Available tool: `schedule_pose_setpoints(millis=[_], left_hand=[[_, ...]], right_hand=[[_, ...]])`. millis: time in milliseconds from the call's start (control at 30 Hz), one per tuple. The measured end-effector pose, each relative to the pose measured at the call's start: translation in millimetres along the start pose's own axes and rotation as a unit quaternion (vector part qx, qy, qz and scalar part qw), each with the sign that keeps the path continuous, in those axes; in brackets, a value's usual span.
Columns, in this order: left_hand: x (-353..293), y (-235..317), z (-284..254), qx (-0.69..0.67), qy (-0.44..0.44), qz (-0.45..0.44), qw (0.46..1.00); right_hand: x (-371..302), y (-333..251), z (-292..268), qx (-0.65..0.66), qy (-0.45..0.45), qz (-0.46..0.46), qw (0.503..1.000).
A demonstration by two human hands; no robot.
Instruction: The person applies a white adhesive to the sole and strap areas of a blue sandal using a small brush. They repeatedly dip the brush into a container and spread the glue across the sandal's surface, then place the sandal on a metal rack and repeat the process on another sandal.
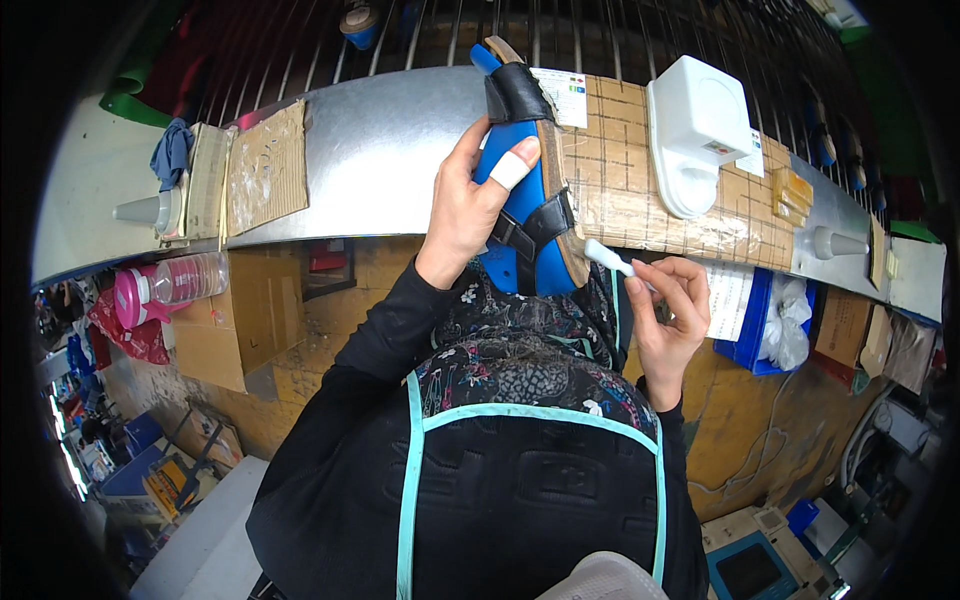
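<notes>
My left hand (462, 208), its thumb wrapped in white tape, is closed around a blue shoe last (512, 150). The last carries a sandal with black straps (550, 218) and a tan sole (553, 155) along its right side. It is held tilted over the bench's front edge, one end toward me. My right hand (675, 312) pinches the handle of a small white brush (606, 257). The brush's pale head is close to the sole's near end; I cannot tell whether they touch.
A white plastic dispenser (705, 110) with a round dish stands on taped cardboard (610, 165), a yellowish block (793, 192) to its right. Metal rollers (420, 35) run behind the metal bench (365, 150). Cardboard (268, 170) lies at left; a blue bin (745, 335) hangs low right.
</notes>
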State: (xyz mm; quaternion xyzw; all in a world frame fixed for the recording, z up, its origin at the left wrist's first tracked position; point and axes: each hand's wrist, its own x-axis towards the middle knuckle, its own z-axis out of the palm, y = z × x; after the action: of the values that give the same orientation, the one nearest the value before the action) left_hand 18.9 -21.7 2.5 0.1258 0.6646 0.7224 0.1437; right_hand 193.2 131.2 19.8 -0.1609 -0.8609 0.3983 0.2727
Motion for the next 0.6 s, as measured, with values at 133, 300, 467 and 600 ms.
schedule_pose_setpoints(millis=[133,300,467,600], left_hand=[[0.8,0.7,2.5,-0.003,-0.004,0.005,1.0],[5.7,3.2,3.0,-0.022,-0.013,0.011,1.0],[10.9,6.1,-1.2,-0.043,-0.025,-0.029,0.998],[14.6,6.2,0.2,-0.08,-0.042,-0.037,0.995]], right_hand=[[2.4,0.7,2.4,0.004,0.018,0.002,1.0],[7.7,4.5,6.5,0.033,0.023,-0.006,0.999],[6.2,7.9,1.3,0.058,0.002,-0.016,0.998],[4.8,9.3,0.1,0.055,0.013,-0.03,0.998]])
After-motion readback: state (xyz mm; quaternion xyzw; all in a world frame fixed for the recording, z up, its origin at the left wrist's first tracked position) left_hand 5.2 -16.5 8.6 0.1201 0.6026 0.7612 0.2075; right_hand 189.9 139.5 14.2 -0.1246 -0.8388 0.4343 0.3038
